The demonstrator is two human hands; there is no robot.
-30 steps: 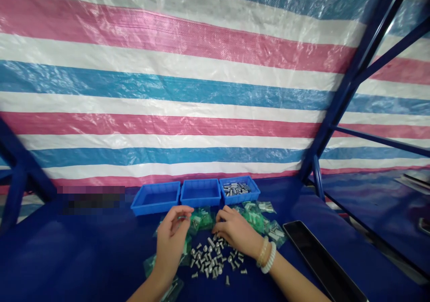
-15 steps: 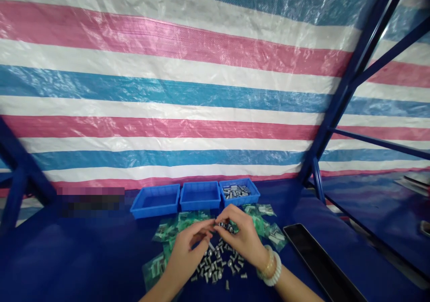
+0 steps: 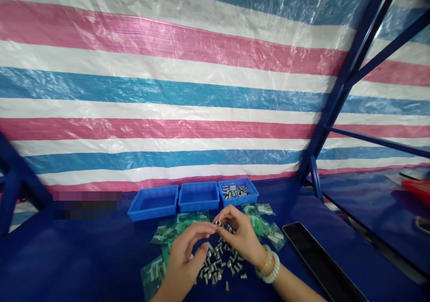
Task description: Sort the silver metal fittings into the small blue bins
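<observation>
Currently: right hand (image 3: 240, 235), narrow pinch on one steel fastener (image 3: 218, 223); left hand (image 3: 184, 259), curled just beside it, grip unclear; loose fasteners (image 3: 215, 270) below.

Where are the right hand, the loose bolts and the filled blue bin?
Right hand (image 3: 243, 238): head view, back of the hand
Loose bolts (image 3: 217, 268): head view, middle of the pile
Filled blue bin (image 3: 238, 201): head view, its front wall
</observation>
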